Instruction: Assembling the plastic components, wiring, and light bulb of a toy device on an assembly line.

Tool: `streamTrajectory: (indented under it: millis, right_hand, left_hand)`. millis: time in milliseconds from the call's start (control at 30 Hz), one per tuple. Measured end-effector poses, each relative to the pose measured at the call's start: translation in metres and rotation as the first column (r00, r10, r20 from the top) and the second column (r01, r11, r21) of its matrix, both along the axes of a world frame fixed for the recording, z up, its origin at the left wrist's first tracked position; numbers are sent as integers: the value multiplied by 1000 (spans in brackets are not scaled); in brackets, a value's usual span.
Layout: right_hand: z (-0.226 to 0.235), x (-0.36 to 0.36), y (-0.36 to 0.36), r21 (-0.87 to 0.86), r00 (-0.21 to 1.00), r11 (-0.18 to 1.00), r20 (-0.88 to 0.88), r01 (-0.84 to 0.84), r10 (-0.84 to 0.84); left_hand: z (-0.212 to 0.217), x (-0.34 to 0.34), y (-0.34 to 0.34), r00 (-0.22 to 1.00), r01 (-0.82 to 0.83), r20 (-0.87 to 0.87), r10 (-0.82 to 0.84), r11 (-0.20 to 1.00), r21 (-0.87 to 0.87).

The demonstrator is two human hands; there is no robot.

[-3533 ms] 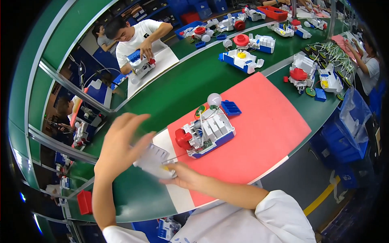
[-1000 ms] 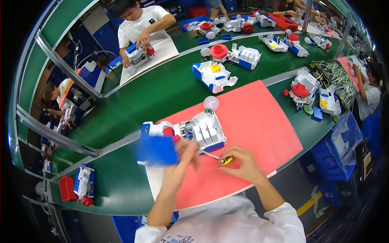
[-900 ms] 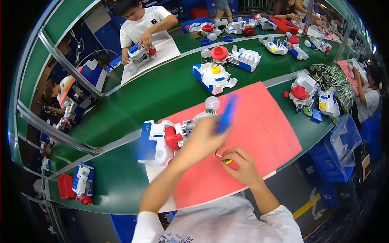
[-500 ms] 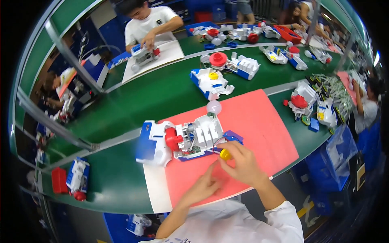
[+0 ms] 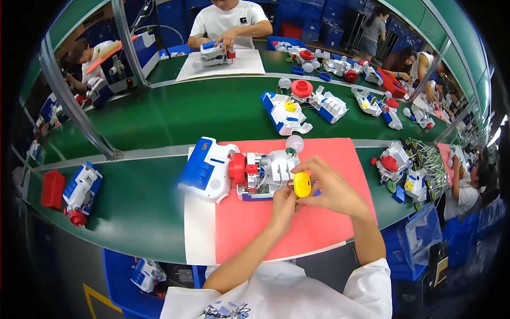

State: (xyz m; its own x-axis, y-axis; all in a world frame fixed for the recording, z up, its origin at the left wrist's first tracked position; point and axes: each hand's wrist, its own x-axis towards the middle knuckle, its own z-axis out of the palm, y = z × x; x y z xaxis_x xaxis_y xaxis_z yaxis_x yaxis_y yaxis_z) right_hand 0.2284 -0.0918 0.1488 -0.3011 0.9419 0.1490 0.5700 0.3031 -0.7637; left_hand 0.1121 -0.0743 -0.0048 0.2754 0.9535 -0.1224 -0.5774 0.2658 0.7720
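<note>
My right hand (image 5: 336, 192) holds a yellow oval plastic piece (image 5: 302, 184) up on edge between thumb and fingers, its face with a round mark turned upward. Close against its lower left edge, my left hand (image 5: 285, 207) is closed in a pinch; what lies between those fingertips is hidden. A thin wire loop (image 5: 290, 184) shows beside the yellow piece. Just beyond my hands lies an opened white and blue device body (image 5: 281, 169) with a circuit board and wires inside. It has a red round part (image 5: 238, 169) and a clear globe (image 5: 295, 143). The white and blue shell cover (image 5: 206, 169) rests to its left.
A pink sheet (image 5: 255, 234) lies beneath the work. Beyond it, another opened device (image 5: 287, 114) sits on the green bench. At left are a red bin (image 5: 52, 189) and a closed device (image 5: 83, 187). Opposite, a person (image 5: 228, 26) handles a similar device. Wired parts (image 5: 429, 159) pile up at right.
My left hand has risen from the pink sheet to the yellow piece, its pointing finger now closed in a pinch. My right hand has lifted and turned the yellow piece face up. The view has shifted.
</note>
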Motion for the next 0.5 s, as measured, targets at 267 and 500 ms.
streamTrajectory:
  millis: [267, 500]
  right_hand:
    - [1, 12, 35, -269, 994, 957, -4, -106, 109]
    - [-53, 37, 35, -515, 931, 849, -355, -120, -85]
  left_hand:
    - [7, -58, -43, 929, 189, -364, -71, 935, 299]
    - [77, -133, -27, 283, 411, -755, 591, 637, 652]
